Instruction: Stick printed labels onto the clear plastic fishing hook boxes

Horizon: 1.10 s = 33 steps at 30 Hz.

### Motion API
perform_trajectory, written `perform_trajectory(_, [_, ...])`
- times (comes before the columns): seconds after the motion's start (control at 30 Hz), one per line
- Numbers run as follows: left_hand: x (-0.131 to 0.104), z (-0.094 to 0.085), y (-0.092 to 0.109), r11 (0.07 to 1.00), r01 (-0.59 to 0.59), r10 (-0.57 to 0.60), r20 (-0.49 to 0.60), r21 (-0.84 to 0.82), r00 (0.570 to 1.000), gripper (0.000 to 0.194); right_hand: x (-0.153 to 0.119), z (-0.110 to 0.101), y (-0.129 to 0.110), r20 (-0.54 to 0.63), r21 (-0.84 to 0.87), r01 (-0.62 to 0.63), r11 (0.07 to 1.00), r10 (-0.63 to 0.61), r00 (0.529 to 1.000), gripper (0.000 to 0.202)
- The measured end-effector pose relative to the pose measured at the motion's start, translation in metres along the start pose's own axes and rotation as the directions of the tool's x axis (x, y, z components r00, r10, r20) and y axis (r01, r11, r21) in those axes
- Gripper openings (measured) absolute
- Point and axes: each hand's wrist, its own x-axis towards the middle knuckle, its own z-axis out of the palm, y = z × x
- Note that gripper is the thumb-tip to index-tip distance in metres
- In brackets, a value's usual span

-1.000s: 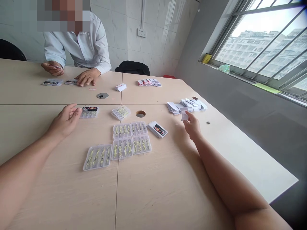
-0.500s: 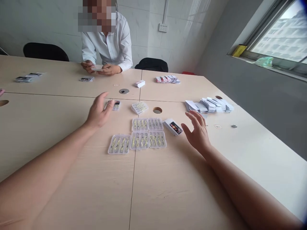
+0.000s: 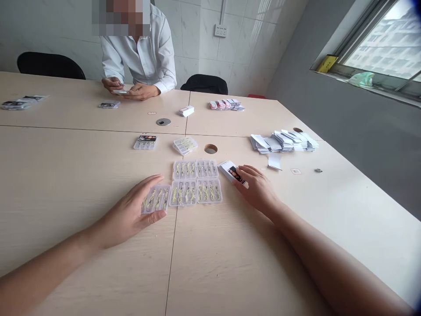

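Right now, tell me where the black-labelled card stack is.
In the head view, the card stack lies just right of centre, beside the clear boxes, with the right hand at its right end.

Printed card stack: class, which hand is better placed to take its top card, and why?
Probably the right hand: it is at the card stack, while the left hand is spread around a clear box farther left.

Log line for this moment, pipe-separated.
left hand: open, around clear box, contact unclear | right hand: at card stack, grip unclear
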Motion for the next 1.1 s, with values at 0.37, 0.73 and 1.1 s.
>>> perform_trajectory(0.37, [0.002, -0.001, 0.003, 0.999, 0.018, -0.018, 0.022, -0.03, 1.0, 0.074, -0.001, 0.003, 0.004, -0.141, 0.004, 0.084, 0.996, -0.082, 0.987, 0.018])
perform_trajectory(0.73, [-0.011, -0.009, 0.045, 0.989, 0.005, -0.003, 0.009, -0.15, 1.0, 0.06, -0.009, -0.02, -0.028, -0.496, -0.014, 0.451, 0.892, -0.398, 0.772, 0.013])
perform_trajectory(1.1, [-0.001, 0.001, 0.129, 0.466, 0.384, -0.032, 0.418, -0.797, 0.908, 0.035, -0.03, -0.035, -0.069, -0.499, 0.102, 0.724, 0.682, -0.595, 0.63, 0.013])
